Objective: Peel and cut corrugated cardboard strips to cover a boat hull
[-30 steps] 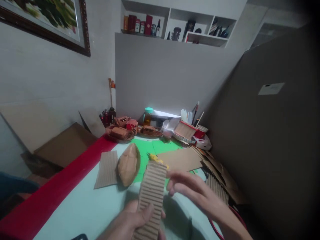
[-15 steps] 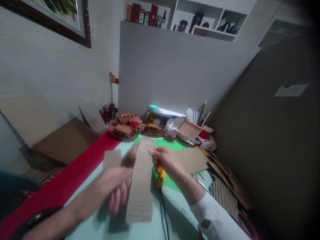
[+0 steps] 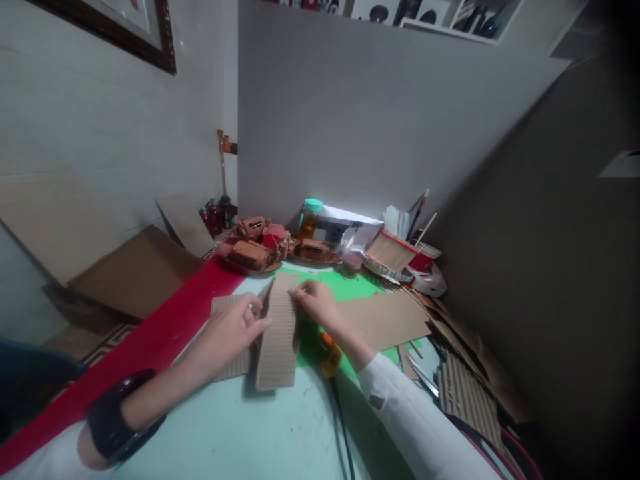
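A long strip of corrugated cardboard is tilted over the table in front of me, its ribs running crosswise. My right hand pinches its right edge near the far end. At its left side is my left hand, thumb and fingers apart, the thumb close to the strip's edge; whether it touches is unclear. A second corrugated piece lies under my left hand, partly covered. What is beneath the strip is mostly hidden. Right of it rests a yellow-and-orange corded tool, like a hot glue gun, partly behind my right wrist.
A green sheet and flat cardboard lie beyond my right arm. Scissors and stacked corrugated pieces are at the right. Brown model boats, a jar and a brush holder line the back. A black cord runs toward me.
My left hand has come up and forward, over the second cardboard piece. The strip's near end has shifted away from me. My right hand keeps its hold. The view has tilted down.
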Motion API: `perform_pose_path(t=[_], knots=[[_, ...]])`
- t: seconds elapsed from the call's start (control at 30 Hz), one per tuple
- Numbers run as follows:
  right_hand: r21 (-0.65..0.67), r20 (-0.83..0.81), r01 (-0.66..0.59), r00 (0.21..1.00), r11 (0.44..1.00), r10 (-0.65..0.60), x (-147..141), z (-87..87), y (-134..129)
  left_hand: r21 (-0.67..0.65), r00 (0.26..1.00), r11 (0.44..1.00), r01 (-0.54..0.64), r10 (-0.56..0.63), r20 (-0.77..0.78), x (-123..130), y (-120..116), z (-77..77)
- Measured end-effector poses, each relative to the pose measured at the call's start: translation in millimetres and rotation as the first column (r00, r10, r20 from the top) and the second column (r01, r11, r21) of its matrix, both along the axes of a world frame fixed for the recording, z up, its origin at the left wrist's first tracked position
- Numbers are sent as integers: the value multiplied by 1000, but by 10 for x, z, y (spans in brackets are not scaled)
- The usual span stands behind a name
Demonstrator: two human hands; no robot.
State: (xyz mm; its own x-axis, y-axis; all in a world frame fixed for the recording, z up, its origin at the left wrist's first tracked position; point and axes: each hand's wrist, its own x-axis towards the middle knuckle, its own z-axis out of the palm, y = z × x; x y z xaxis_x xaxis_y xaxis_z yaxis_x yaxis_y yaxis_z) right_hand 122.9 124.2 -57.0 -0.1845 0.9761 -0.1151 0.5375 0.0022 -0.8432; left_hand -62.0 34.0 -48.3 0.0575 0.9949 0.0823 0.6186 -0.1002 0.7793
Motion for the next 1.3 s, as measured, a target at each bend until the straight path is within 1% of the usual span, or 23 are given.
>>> perform_pose_path(t=[0.2, 0.4, 0.5, 0.57, 0.67, 0.73, 0.8, 0.87, 0.93, 1.03, 1.13, 1.23, 1.3], knots=[[17, 59, -23, 998, 1000, 22, 33, -19, -59, -14, 999, 999, 29, -29, -42, 4, -8, -42], [43, 43, -18, 999, 999, 17, 12, -17, -91, -39, 998, 998, 42, -43, -37, 22, -15, -76], [59, -8, 6, 1000, 998, -6, -5, -37, -81, -51, 999, 998, 38, -39, -17, 28, -10, -75], [70, -77, 33, 997, 997, -28, 9, -22, -75, -41, 1000, 999, 14, -13, 26, 23, -2, -62], [96, -218, 67, 975, 993, -45, 82, 95, -118, -19, 984, 1000, 1, 2, 178, 20, -17, -9], [123, -310, 60, 950, 991, -19, 138, 224, -208, -40, 948, 998, 54, -39, 317, 48, -60, 47], [150, -389, 33, 921, 988, 29, 173, 357, -345, -93, 886, 983, 156, -97, 453, 113, -130, 106], [171, -454, -10, 886, 985, 88, 186, 459, -504, -147, 815, 954, 260, -135, 563, 207, -213, 159], [185, -503, -65, 851, 981, 152, 210, 514, -661, -181, 758, 927, 329, -145, 635, 307, -291, 202], [202, -550, -119, 808, 972, 213, 335, 519, -868, -188, 716, 914, 359, -140, 684, 420, -367, 262], [206, -563, -123, 796, 971, 220, 554, 471, -1050, -143, 726, 935, 325, -150, 672, 502, -389, 302], [190, -565, -82, 806, 978, 178, 731, 411, -1231, -75, 782, 958, 276, -178, 597, 629, -411, 298], [194, -565, -53, 810, 980, 156, 781, 383, -1350, -16, 819, 966, 258, -210, 533, 754, -451, 279]])
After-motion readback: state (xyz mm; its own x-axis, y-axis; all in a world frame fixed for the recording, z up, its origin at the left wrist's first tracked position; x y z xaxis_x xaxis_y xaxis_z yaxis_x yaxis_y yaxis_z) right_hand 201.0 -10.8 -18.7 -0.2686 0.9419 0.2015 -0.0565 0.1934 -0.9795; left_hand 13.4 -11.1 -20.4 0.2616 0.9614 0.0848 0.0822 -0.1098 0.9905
